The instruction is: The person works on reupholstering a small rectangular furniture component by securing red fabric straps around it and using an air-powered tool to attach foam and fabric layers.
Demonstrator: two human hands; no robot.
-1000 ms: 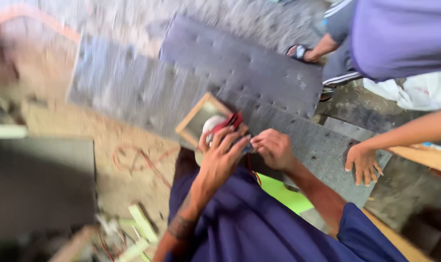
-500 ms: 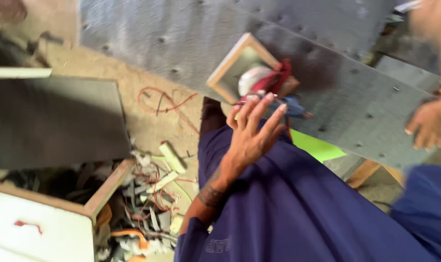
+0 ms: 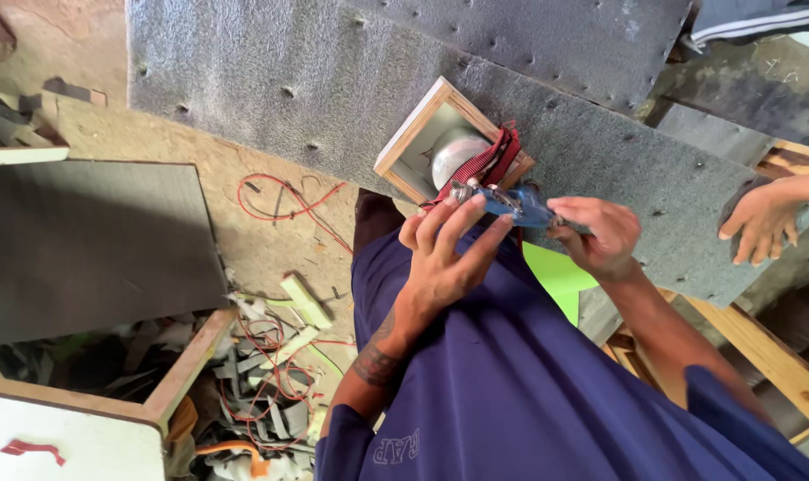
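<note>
From the head camera, the left hand (image 3: 444, 258) and right hand (image 3: 600, 233) both close their fingers on a blue tool (image 3: 509, 201), held over the grey board (image 3: 271, 89). Its long axis lies left to right, metal tip toward the left hand, just beside the wooden box (image 3: 413, 134).
</note>
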